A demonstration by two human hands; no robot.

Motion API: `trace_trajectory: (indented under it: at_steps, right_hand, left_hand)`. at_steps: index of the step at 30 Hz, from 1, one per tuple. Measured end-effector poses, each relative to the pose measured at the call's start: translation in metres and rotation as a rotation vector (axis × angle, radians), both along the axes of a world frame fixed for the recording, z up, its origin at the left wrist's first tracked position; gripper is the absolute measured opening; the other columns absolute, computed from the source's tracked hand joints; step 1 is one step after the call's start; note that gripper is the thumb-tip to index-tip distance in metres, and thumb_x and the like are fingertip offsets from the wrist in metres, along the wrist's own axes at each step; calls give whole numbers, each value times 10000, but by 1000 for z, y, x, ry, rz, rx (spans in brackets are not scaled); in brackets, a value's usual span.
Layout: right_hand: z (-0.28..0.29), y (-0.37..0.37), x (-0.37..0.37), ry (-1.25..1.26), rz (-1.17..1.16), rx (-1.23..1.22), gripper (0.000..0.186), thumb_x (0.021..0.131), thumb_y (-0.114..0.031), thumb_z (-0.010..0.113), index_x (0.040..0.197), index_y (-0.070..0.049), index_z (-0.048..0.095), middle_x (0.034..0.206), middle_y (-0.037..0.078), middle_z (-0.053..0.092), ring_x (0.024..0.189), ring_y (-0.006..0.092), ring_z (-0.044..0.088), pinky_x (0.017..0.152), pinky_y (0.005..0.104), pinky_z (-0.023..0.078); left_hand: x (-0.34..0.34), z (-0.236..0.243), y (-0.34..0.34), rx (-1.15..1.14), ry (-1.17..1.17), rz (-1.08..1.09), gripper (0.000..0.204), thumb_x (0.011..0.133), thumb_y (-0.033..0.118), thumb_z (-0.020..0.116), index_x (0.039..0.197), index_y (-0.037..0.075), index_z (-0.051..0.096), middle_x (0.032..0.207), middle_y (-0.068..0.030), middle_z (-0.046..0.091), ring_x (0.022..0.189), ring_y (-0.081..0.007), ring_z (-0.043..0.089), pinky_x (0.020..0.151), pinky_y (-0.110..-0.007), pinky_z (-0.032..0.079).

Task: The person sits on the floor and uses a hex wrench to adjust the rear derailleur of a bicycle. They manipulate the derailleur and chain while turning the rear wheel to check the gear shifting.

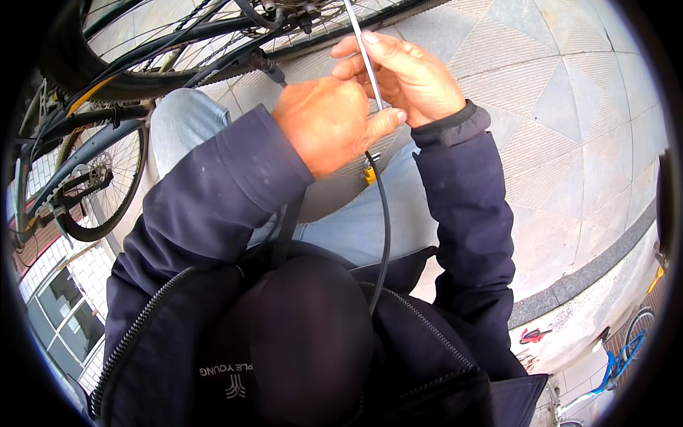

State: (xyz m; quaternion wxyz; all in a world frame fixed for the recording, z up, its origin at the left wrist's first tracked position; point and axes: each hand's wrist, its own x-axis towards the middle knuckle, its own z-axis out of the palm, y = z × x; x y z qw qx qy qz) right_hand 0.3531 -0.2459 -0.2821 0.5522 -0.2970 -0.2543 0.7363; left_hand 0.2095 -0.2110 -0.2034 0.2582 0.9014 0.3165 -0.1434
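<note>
The pale strip (365,60) crossed over the right part of the near wheel (142,87) as you looked down, and ran back from it toward you; whether the two touched could not be told. Your right hand (416,82), on your side of the wheel near its right end, pinched the strip lightly between thumb and fingers. Your left hand (320,121), back upward, lay between the wheel and your lap, with its thumb across the strip and its fingers folded under, their tips hidden. A black cable (385,213) emerged below that hand and curved away from the wheel to your dark jacket (156,341); its join with the strip, if any, was covered. Farther from the wheel than your hands, a small yellow-and-silver piece (370,171) showed beside your jeans (402,203). A second bicycle (92,153) stood on your side of the wheel, at its left end, with a white-tiled wall (78,256) beyond. Patterned paving (498,92) spread right of the wheel, and a blue bicycle (610,370) stood well apart from it, past a grey kerb (541,306)
</note>
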Motion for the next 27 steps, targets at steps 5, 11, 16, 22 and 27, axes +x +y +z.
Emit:
trace_trajectory:
  at_steps: [5,11,16,22,27]
  right_hand:
    - [2,-16,-11,51,-63,-38,404,945,-366,517,1064,7,617,932,101,638,798,147,632,700,258,528]
    - [-5,-27,-20,100,-99,-54,429,967,-377,474,1054,20,610,854,86,631,693,111,582,584,221,466]
    - [2,-33,-26,221,-200,-185,436,954,-426,488,864,-13,595,638,35,532,485,67,409,440,212,338]
    - [13,-30,-38,388,-138,-204,459,963,-445,455,764,-41,542,519,4,434,412,71,321,403,206,284]
    - [20,-28,-43,38,-335,-237,412,993,-344,428,751,-32,548,503,0,433,417,60,327,405,229,281]
  left_hand:
    - [4,12,7,45,120,-45,414,845,476,604,1020,112,693,907,-99,643,737,-298,644,662,-397,508]
    - [3,24,4,201,101,-31,393,775,502,671,846,117,704,542,-108,580,555,-296,618,530,-392,482]
    - [1,37,22,100,-75,213,538,737,451,748,562,18,482,480,-69,412,450,-162,401,458,-326,366]
    - [17,-2,37,-244,-622,701,493,829,429,655,846,-52,550,720,-126,590,669,-205,574,632,-333,468]
    - [45,16,32,-754,-765,1178,333,970,320,472,992,-10,502,933,-111,573,872,-219,582,746,-346,489]
